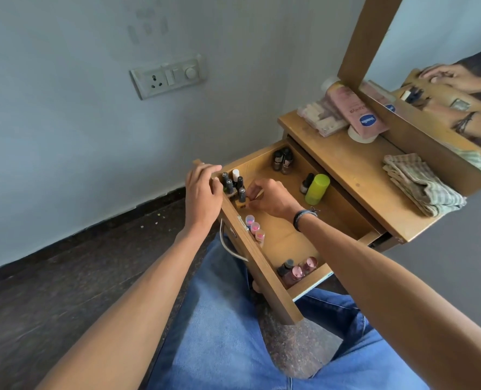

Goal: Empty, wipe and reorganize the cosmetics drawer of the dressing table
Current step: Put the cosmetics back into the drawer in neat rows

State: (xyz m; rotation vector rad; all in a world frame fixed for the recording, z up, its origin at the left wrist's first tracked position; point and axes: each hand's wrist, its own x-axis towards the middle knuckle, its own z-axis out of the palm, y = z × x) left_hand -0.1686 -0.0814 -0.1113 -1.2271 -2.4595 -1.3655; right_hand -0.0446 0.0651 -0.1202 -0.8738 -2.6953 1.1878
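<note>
Pinching a nail polish bottle (242, 194) in the drawer's (278, 243) front corner, the right hand (270, 197) holds what looks like light, slick, breakable glass, best taken around its cap, while the left hand (202, 192) grips the drawer's front edge

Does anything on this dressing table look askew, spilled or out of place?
The pink lotion bottle on the tabletop stands cap-down and tilted, apparently leaning against the clear box beside it. Nothing looks spilled or broken.
</note>
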